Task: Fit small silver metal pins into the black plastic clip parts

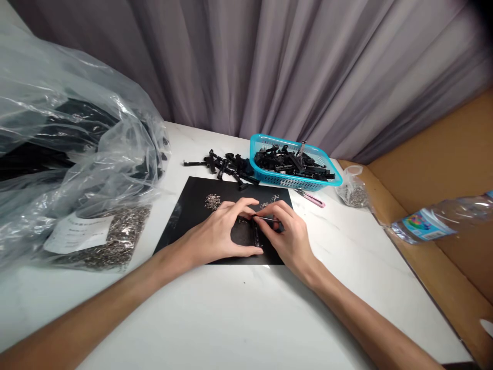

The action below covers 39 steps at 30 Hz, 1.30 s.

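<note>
Between the thumb and fingers of my left hand [219, 231], a narrow black plastic part [257, 236] is held over a black mat [185, 205]. The fingers of my right hand [288, 234] are closed on a thin metal tool [269, 220], its exact kind unclear. Its tip is at the far end of the black part, where my fingertips hide the contact. A small pile of shiny metal pieces [212, 201] lies on the mat beyond my left hand, and more small metal pieces [275, 198] lie beyond my right.
A blue basket [296, 182] full of black parts stands behind the mat, with loose black parts [227, 167] beside it. A pink-handled tool [314, 199] lies to its right. Plastic bags [131, 154] crowd the left; a small bag [354, 192] and bottle [427, 223] are at right.
</note>
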Motion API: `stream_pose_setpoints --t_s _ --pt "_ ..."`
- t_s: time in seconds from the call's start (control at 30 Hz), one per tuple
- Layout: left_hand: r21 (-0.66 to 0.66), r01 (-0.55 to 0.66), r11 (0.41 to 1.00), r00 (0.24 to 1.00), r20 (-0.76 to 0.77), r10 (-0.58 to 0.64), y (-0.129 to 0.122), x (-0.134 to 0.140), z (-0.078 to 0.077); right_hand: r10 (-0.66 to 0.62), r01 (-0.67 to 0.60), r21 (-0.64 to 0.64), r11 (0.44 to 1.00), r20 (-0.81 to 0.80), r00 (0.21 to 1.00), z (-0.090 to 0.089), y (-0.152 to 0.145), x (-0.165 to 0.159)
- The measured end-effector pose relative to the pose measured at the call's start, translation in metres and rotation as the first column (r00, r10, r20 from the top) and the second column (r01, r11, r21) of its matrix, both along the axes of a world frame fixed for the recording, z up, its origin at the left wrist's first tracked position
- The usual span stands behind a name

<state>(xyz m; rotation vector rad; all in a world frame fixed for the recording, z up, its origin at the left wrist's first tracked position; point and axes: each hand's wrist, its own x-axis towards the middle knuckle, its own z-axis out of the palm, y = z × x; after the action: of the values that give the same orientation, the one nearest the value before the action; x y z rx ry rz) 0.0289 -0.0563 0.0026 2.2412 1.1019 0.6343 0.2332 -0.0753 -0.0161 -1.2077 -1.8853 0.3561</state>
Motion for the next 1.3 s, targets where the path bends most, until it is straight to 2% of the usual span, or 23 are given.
stream_pose_setpoints --t_s 0.27,0.5,0.73,1.03,1.3 --pt "-0.021 0.001 1.0 1.0 0.014 -0.001 -0.001 0.002 0.003 -0.028 0.007 0.128 0.992 0.163 0.986 -0.003 0.0 0.002" --pt "-0.023 -0.001 1.0 0.999 0.052 0.002 0.0 0.004 0.0 -0.022 -0.004 0.116 0.993 0.222 0.975 -0.002 -0.001 0.003" --pt "-0.026 -0.002 1.0 0.999 0.054 0.003 0.001 0.005 -0.004 -0.011 0.009 0.015 1.0 0.137 0.991 -0.002 -0.001 0.004" --pt "-0.026 0.001 1.0 1.0 0.029 -0.001 -0.001 0.007 0.0 0.039 -0.041 -0.087 0.995 -0.021 0.999 0.008 -0.001 0.005" --pt "-0.014 0.003 1.0 0.999 0.034 -0.003 -0.001 0.008 -0.002 0.015 -0.015 -0.057 0.998 -0.003 1.0 0.006 -0.001 0.004"
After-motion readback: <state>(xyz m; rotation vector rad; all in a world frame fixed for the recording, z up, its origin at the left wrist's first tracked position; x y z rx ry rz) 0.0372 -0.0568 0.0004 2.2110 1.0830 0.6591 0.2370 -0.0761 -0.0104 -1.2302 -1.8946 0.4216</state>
